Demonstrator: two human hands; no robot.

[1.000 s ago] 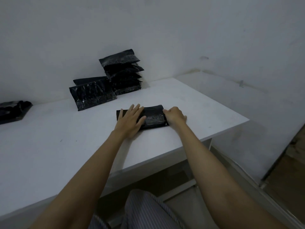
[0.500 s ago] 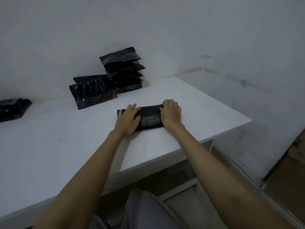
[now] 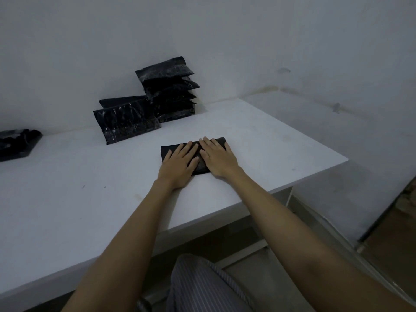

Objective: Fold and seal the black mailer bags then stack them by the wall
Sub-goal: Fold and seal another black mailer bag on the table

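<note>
A folded black mailer bag [image 3: 167,151] lies flat on the white table [image 3: 258,140] near its right end. My left hand [image 3: 179,164] presses on its left half with straight fingers. Beside it, my right hand [image 3: 218,157] lies flat on the right half, fingers straight, and the two hands nearly touch. Only the bag's left edge, top edge and a strip between the hands show. By the wall stands a stack of several sealed black bags [image 3: 172,91], with another bag [image 3: 126,121] leaning in front of a lower pile to its left.
A heap of loose black bags [image 3: 15,143] lies at the table's far left edge. The table's right edge drops to the floor close to the right hand. My striped trouser knee [image 3: 202,284] is under the table's front edge.
My right hand has slid left from the bag's right end onto its middle and opened flat. The left hand has stayed pressing on the left half.
</note>
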